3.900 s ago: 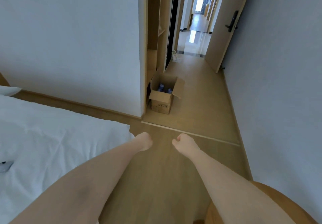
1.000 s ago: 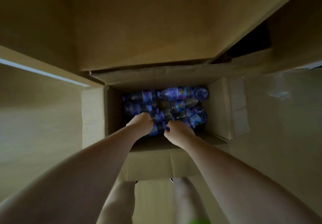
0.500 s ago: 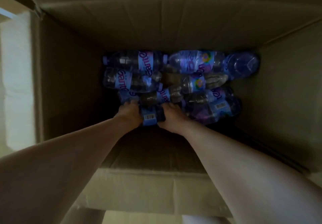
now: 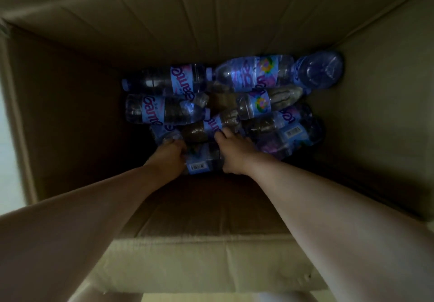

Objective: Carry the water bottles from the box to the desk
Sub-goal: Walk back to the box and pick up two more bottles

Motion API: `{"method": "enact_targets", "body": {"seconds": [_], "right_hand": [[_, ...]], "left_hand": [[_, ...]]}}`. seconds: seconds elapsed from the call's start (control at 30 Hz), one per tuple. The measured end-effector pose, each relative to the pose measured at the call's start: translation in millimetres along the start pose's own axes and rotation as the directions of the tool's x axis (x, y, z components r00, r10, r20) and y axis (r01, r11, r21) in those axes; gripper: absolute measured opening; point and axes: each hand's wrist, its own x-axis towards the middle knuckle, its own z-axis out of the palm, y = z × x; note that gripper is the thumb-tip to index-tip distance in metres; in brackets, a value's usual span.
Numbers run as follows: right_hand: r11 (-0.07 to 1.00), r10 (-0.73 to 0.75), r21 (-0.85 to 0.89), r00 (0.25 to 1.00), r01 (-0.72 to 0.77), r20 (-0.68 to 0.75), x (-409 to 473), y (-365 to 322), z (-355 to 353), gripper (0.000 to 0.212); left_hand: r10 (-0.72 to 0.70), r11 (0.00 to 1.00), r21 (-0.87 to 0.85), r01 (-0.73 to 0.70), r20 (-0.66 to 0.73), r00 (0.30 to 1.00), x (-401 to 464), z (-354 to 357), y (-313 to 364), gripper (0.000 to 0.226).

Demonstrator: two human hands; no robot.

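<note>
A: Near edge first. Why both forearms over the near wall of the box (image 4: 211,266)?

B: Box is deep and the bottles lie at the bottom, so the person has to reach down in. Left hand (image 4: 168,158) and right hand (image 4: 233,155) flank the nearest bottle (image 4: 199,160), the one with the barcode label facing up.

A: Grip?

B: Left hand's fingers curl round the left end of that bottle. Right hand is on its right end, but its fingers stretch forward onto the next bottle (image 4: 206,129) behind, so I cannot tell which one it grasps, or whether it has closed at all. Dark in there.

A: Why that bottle?

B: My guess: it lies crosswise, closest to the near wall and on top, so it lifts free without disturbing the others.

A: Farther back?

B: Rest of the water bottles (image 4: 234,95) lie on their sides, jumbled, touching, pushed toward the far right corner. One at far right (image 4: 317,70) shows its base to the camera. Nothing lifted yet; the surface is not in view.
</note>
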Motion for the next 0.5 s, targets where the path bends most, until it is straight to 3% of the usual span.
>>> {"method": "enact_targets", "body": {"seconds": [0.07,0.2,0.3,0.4,0.47,0.5], "right_hand": [[0.998,-0.064,-0.008,0.996,0.064,-0.058,-16,3,-10,0.076],[0.971,-0.238,-0.08,0.934,0.224,-0.265,-52,6,-31,0.072],[0.912,-0.41,-0.183,0.791,0.368,-0.454,-76,3,-47,0.066],[0.873,-0.487,-0.272,0.689,0.406,-0.537,-93,-1,-55,0.067],[0.922,-0.388,-0.25,0.714,0.296,-0.583,-102,-8,-55,0.069],[0.964,-0.266,-0.156,0.723,0.217,-0.637,-106,-13,-53,0.068]], "left_hand": [[0.044,0.996,-0.078,-0.038,0.075,0.996,-5,-13,8,0.041],[0.086,0.991,-0.127,-0.03,0.463,0.882,-16,-46,33,0.108],[0.123,0.977,-0.215,0.011,0.598,0.792,-23,-72,51,0.097],[0.141,0.977,-0.21,-0.027,0.553,0.821,-36,-86,61,0.084],[0.115,0.985,-0.164,-0.047,0.435,0.893,-43,-83,65,0.083],[0.1,0.98,-0.196,-0.029,0.367,0.925,-47,-78,66,0.084]]}}
